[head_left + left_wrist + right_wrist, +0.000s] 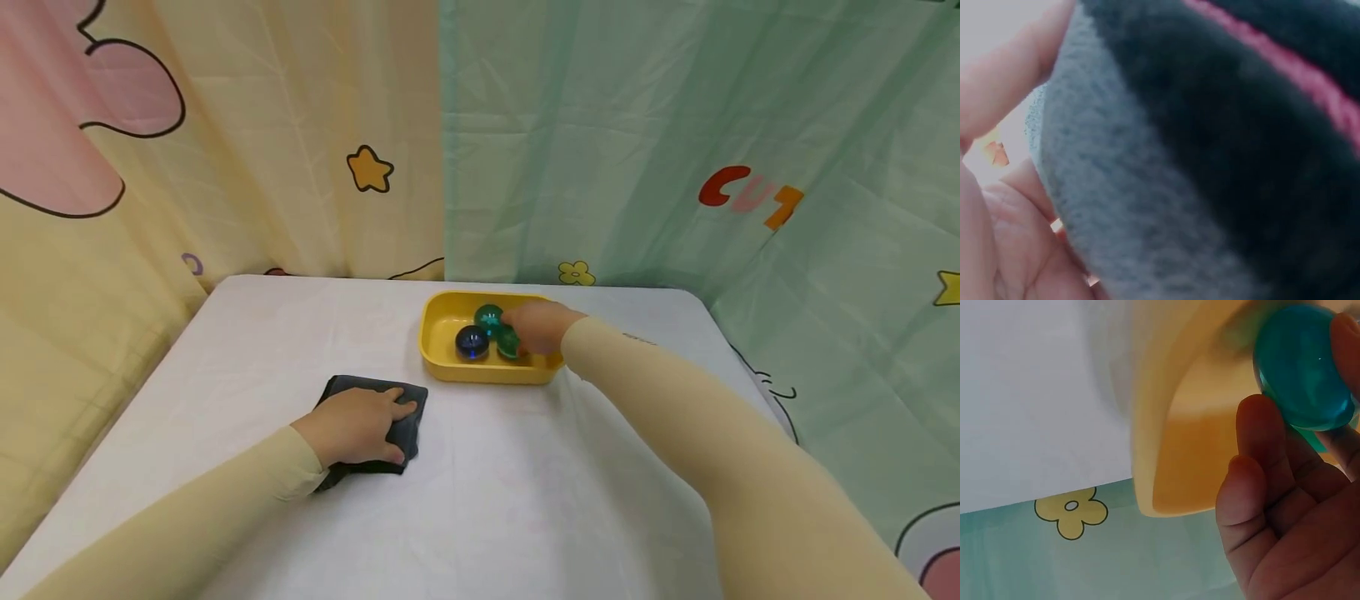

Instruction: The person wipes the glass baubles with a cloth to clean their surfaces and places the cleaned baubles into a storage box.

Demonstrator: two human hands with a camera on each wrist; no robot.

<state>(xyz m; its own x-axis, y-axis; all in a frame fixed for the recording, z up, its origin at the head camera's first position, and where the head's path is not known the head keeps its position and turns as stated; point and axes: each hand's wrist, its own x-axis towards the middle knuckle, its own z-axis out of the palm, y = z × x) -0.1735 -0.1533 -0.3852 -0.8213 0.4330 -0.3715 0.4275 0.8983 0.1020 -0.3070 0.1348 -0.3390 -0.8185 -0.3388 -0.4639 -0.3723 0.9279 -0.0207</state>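
Note:
My right hand (pixel 542 327) reaches into a yellow tray (pixel 491 375) and holds a clear green ball (pixel 1304 365) between thumb and fingers, as the right wrist view shows. Beside it in the tray lie a teal-green ball (pixel 488 318) and a dark blue ball (pixel 472 342). Nearer and to the left, my left hand (pixel 358 425) rests on a folded dark cloth (pixel 405 429), fingers spread over it. Close up in the left wrist view, that cloth (pixel 1122 169) is fuzzy, black and grey, with a pink stripe.
A white-covered table (pixel 487 500) carries the tray and the cloth. Behind it hang a yellowish curtain (pixel 300 100) and a green curtain (pixel 600 125), close to the table's far edge. The green one also runs along the right side.

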